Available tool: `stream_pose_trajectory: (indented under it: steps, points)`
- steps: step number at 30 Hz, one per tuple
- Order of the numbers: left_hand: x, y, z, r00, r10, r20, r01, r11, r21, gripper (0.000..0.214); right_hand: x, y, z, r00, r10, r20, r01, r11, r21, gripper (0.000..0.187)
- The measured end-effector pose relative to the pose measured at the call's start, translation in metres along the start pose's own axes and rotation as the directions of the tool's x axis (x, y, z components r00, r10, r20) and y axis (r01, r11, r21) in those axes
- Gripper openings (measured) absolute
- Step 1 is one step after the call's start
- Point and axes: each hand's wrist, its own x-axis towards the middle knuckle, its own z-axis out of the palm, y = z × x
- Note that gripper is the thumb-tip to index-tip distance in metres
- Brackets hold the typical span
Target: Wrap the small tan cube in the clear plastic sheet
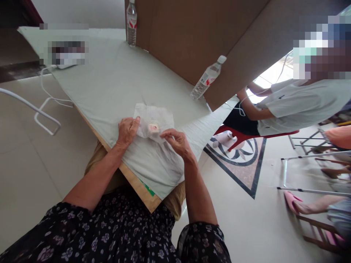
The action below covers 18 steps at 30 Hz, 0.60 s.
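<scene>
A thin, crinkled, whitish sheet point(142, 111), which could be paper or plastic, is spread on the cloth-covered table. On its middle sits a small pale square block point(154, 128) with a reddish mark on top; its exact kind is too small to make out. My left hand point(128, 130) is closed at the sheet's left edge, thumb against the fingers with the edge between them. At the right, my right hand point(177, 140) has its thumb and fingertips drawn together on the sheet's near right edge, just beside the block.
One water bottle point(204, 82) leans near the brown cardboard panel point(186, 40); another bottle point(132, 25) stands at its far left end. A white cable point(44, 87) hangs off the left table edge. A seated person in a white shirt point(296, 104) is at the right, beyond the panel.
</scene>
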Motion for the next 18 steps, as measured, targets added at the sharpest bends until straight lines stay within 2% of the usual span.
stream_pose_trajectory:
  steps: [2,4,7,8,10,13,16,18]
  points:
    - [0.000,0.000,-0.001,0.999,0.005,0.044,-0.005,1.000,-0.002,0.054,-0.017,-0.006,-0.002,0.991,0.000,0.132,0.009,0.998,-0.067,0.020]
    - [-0.001,-0.003,-0.003,0.993,0.034,0.117,-0.040,0.998,0.053,0.047,-0.031,-0.010,-0.001,0.976,0.021,0.218,0.015,0.987,-0.163,0.018]
    - [-0.008,-0.007,-0.008,0.962,0.105,0.251,-0.157,0.967,0.199,0.017,-0.043,-0.011,0.000,0.967,0.069,0.247,-0.010,0.973,-0.232,0.014]
    - [-0.010,-0.008,-0.010,0.947,0.127,0.294,-0.202,0.949,0.242,0.017,-0.043,-0.012,0.000,0.973,0.087,0.216,-0.033,0.971,-0.238,0.014]
    - [-0.016,-0.009,-0.014,0.918,0.152,0.366,-0.274,0.911,0.309,0.042,-0.036,-0.013,0.002,0.990,0.101,0.094,-0.073,0.962,-0.265,0.017]
    - [-0.020,-0.008,-0.019,0.890,0.145,0.431,-0.325,0.867,0.378,0.070,-0.011,-0.015,0.012,0.997,0.040,-0.072,-0.066,0.919,-0.389,0.028]
    - [-0.018,-0.006,-0.022,0.870,0.119,0.478,-0.346,0.838,0.422,0.076,0.019,-0.014,0.027,0.998,0.049,-0.027,-0.056,0.866,-0.497,0.056]
    - [-0.014,-0.006,-0.025,0.863,0.104,0.495,-0.352,0.826,0.441,0.075,0.032,-0.009,0.034,0.992,0.108,0.058,-0.065,0.862,-0.503,0.061]
